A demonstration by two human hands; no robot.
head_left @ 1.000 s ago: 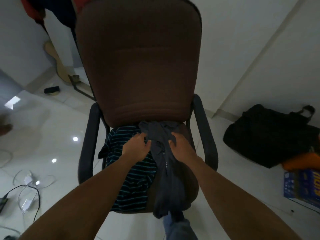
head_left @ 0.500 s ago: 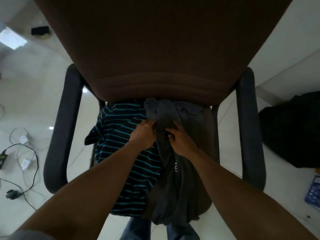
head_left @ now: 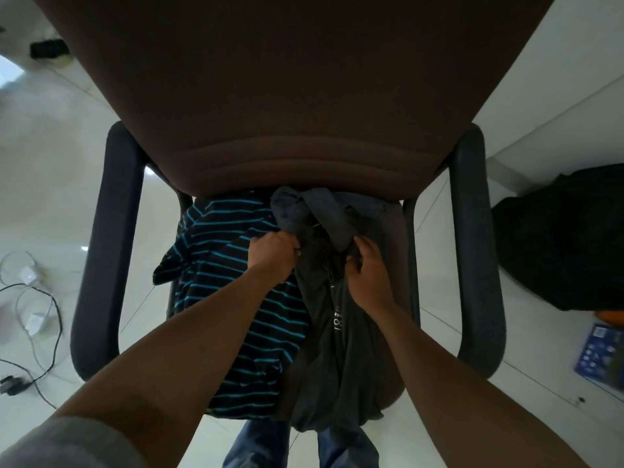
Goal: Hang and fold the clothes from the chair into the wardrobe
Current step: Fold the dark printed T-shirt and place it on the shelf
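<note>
You stand at the front of a brown chair (head_left: 270,96), looking down at its seat between two dark armrests. Since a second ago you have leaned in closer, so the backrest now fills the top of the view, and your hands have gone from resting loosely on the grey garment (head_left: 341,359) to gripping it. Your left hand (head_left: 275,253) is curled into a fist, bunching the garment's left edge near its top. Your right hand (head_left: 368,268) pinches a fold of the same cloth between curled fingers and thumb, just beside the left. The garment still lies on the seat, its lower part hanging over the front edge toward your legs, its upper end crumpled against the backrest. A dark shirt with teal stripes (head_left: 219,251) lies touching it on the left, untouched. This looks like the start of the first pick-up: the grip is set but the garment has not left the seat. Both pieces remain to be put away, and the wardrobe is not in view. A black bag (head_left: 567,238) sits on the floor to the right, and cables (head_left: 44,312) trail on the left.
</note>
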